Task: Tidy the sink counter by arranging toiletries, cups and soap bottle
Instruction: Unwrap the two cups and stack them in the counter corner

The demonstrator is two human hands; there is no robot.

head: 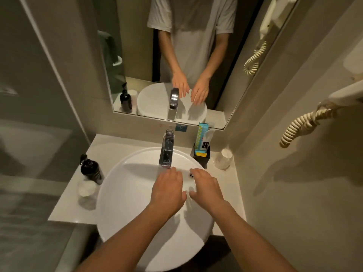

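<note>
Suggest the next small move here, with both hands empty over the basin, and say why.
Probably the right hand should reach for the cup on the counter's right side. Both it and the left hand are open, holding nothing, above the sink. That cup stands apart from the other cup and the soap bottle on the left.

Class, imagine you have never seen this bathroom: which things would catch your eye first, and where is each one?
Two bare hands, left hand and right hand, hover open and empty over the round white sink in the centre, just in front of the chrome tap. A dark soap bottle stands on the counter to the left, with a cup in front of it. A black holder of toiletries and another cup stand to the right.
</note>
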